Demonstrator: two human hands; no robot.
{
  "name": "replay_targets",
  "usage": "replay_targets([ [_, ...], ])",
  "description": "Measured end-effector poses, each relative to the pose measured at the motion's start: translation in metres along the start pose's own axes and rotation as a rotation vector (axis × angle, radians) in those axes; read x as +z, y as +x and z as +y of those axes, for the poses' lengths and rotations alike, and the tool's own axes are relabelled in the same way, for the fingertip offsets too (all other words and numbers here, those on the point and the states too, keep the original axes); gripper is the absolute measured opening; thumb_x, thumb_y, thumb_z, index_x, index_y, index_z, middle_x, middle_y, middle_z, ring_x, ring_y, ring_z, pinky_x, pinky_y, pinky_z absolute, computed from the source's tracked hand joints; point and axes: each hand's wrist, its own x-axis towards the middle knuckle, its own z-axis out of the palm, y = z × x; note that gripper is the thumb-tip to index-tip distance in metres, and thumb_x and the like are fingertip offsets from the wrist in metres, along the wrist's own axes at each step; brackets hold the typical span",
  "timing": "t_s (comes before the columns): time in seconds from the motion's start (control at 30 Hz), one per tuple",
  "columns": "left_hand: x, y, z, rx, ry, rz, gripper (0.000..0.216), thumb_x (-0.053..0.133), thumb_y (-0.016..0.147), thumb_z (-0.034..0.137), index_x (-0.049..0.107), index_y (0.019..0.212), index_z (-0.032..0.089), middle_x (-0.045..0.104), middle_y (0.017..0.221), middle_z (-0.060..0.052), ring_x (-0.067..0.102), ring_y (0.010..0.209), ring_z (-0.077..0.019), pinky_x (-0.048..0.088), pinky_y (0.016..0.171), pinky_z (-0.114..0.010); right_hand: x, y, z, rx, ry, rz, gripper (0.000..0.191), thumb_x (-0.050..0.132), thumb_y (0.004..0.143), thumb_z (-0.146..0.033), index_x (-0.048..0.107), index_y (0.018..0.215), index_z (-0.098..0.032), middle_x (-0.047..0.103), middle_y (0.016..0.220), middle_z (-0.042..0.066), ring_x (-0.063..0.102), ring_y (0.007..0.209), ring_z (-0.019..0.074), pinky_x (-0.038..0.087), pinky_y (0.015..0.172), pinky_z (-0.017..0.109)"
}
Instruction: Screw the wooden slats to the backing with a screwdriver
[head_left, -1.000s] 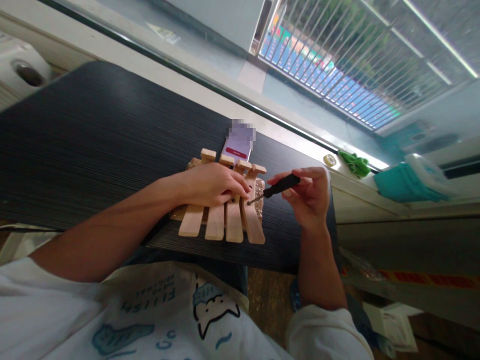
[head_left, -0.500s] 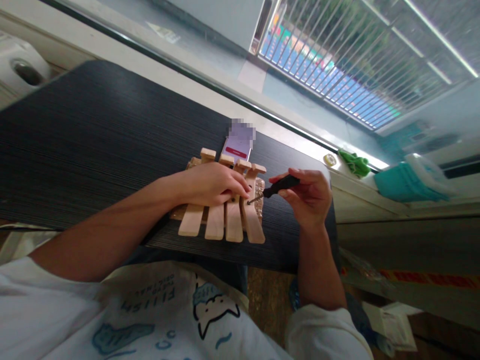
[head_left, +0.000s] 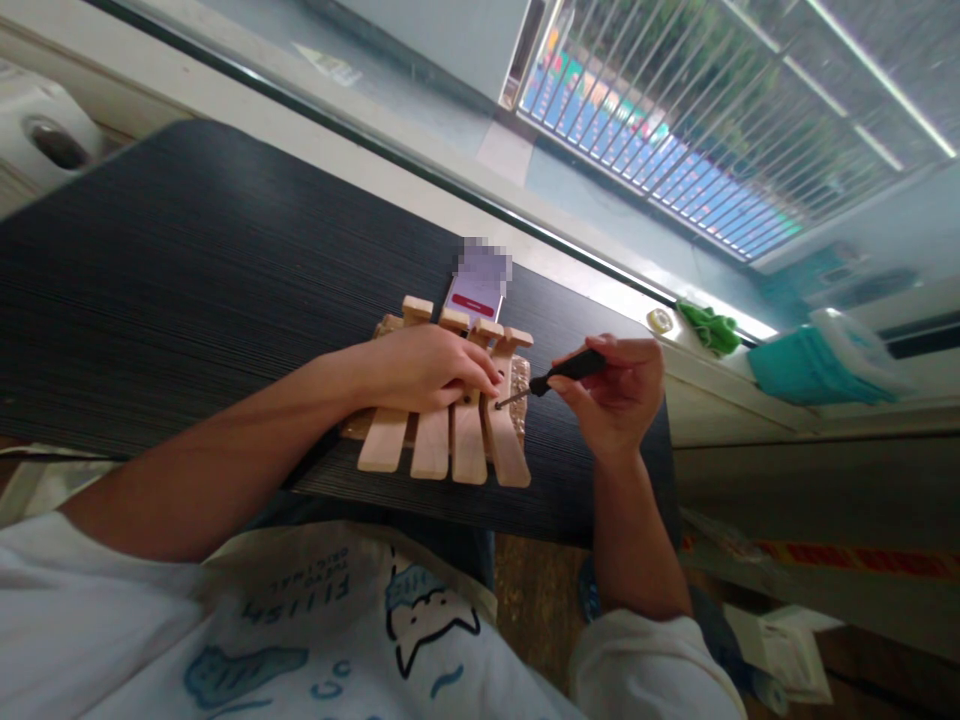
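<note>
Several pale wooden slats (head_left: pixel 469 455) with crosswise end pieces stand side by side on a bubble-wrapped bundle (head_left: pixel 519 385) at the table's front edge. My left hand (head_left: pixel 427 365) lies across them, its fingers curled and pressed on the wood by the rightmost slats. Dark holes or screw heads show near its fingertips. In my right hand (head_left: pixel 622 390) is a screwdriver (head_left: pixel 571 370) with a black handle, gripped between thumb and fingers. Its shaft slants down to the left, and the tip meets a dark spot on the rightmost slat.
Behind the slats, a phone (head_left: pixel 476 290) with a lit screen lies on the dark table (head_left: pixel 225 240). Along the window sill are a roll of tape (head_left: pixel 659 320), a green cloth (head_left: pixel 709 328) and a teal container (head_left: pixel 817 362). A white appliance (head_left: pixel 45 130) stands at far left.
My right hand's fingers have shifted on the screwdriver handle, and the handle has moved slightly right. The tip stays at the same spot; my left hand and the slats hold still.
</note>
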Motion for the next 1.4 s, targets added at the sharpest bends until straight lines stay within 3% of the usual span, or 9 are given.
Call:
replay_targets([
  [0.27,0.0,-0.001,0.0,-0.003,-0.005,-0.007,0.044,0.056,0.08,-0.001,0.075,0.112,0.022,0.073,0.121,0.0,0.07,0.109,-0.0149,0.05,0.1,-0.024,0.004,-0.001,-0.002,-0.01,-0.043,0.052,0.036,0.08,0.075,-0.04,0.057,0.103,-0.037,0.047,0.073,-0.006,0.046,0.048,0.0098,0.032,0.036,0.025],
  [0.6,-0.001,0.0,0.0,-0.007,0.0,0.0,0.045,0.056,0.079,-0.002,0.076,0.11,0.023,0.074,0.121,0.001,0.07,0.107,-0.0141,0.05,0.099,-0.023,0.004,-0.005,-0.001,0.023,-0.103,0.081,0.037,0.079,0.074,-0.043,0.055,0.1,-0.035,0.05,0.076,-0.005,0.046,0.049,0.0095,0.031,0.036,0.024],
  [0.73,-0.001,0.0,-0.001,-0.01,-0.008,-0.005,0.045,0.056,0.078,-0.002,0.076,0.111,0.022,0.074,0.121,0.001,0.07,0.107,-0.0151,0.051,0.097,-0.023,0.003,-0.007,-0.001,0.029,-0.121,0.094,0.041,0.08,0.074,-0.04,0.056,0.108,-0.037,0.056,0.078,-0.005,0.047,0.049,0.0098,0.036,0.037,0.025],
  [0.9,0.0,-0.001,-0.001,0.0,-0.01,-0.007,0.044,0.056,0.08,0.0,0.075,0.112,0.023,0.073,0.121,0.0,0.07,0.108,-0.0155,0.052,0.096,-0.024,-0.002,-0.008,0.002,-0.012,-0.124,-0.015,0.035,0.077,0.078,-0.03,0.064,0.109,-0.038,0.061,0.078,-0.004,0.054,0.058,0.0123,0.039,0.044,0.028],
  [1.1,0.0,-0.001,-0.002,0.002,-0.013,-0.011,0.044,0.056,0.08,0.0,0.075,0.113,0.023,0.073,0.122,0.0,0.07,0.108,-0.0157,0.052,0.096,-0.024,-0.013,-0.004,0.002,-0.023,-0.048,-0.136,0.034,0.063,0.088,-0.035,0.064,0.122,-0.039,0.065,0.083,-0.002,0.059,0.062,0.0139,0.047,0.05,0.032],
  [1.2,0.0,-0.001,-0.003,0.004,-0.012,-0.011,0.044,0.056,0.08,0.0,0.075,0.113,0.023,0.073,0.122,0.0,0.07,0.109,-0.0155,0.052,0.096,-0.024,-0.017,-0.001,-0.003,-0.015,0.008,-0.208,0.039,0.059,0.091,-0.029,0.062,0.128,-0.041,0.069,0.097,-0.001,0.067,0.077,0.0151,0.056,0.061,0.033],
  [1.33,0.0,-0.001,-0.002,0.001,-0.017,-0.019,0.045,0.056,0.08,-0.001,0.075,0.114,0.023,0.073,0.122,0.001,0.069,0.111,-0.0155,0.051,0.097,-0.024,-0.02,0.002,-0.009,0.023,0.072,-0.261,0.04,0.056,0.092,-0.028,0.061,0.129,-0.042,0.069,0.128,-0.001,0.067,0.117,0.0218,0.062,0.084,0.039],
  [1.4,0.0,0.0,-0.001,-0.002,-0.02,-0.016,0.045,0.056,0.08,-0.001,0.075,0.113,0.023,0.073,0.122,0.001,0.069,0.11,-0.0149,0.051,0.098,-0.024,-0.02,0.001,-0.01,0.059,0.094,-0.277,0.041,0.056,0.092,-0.028,0.06,0.131,-0.042,0.067,0.135,-0.001,0.066,0.121,0.0234,0.064,0.085,0.041],
])
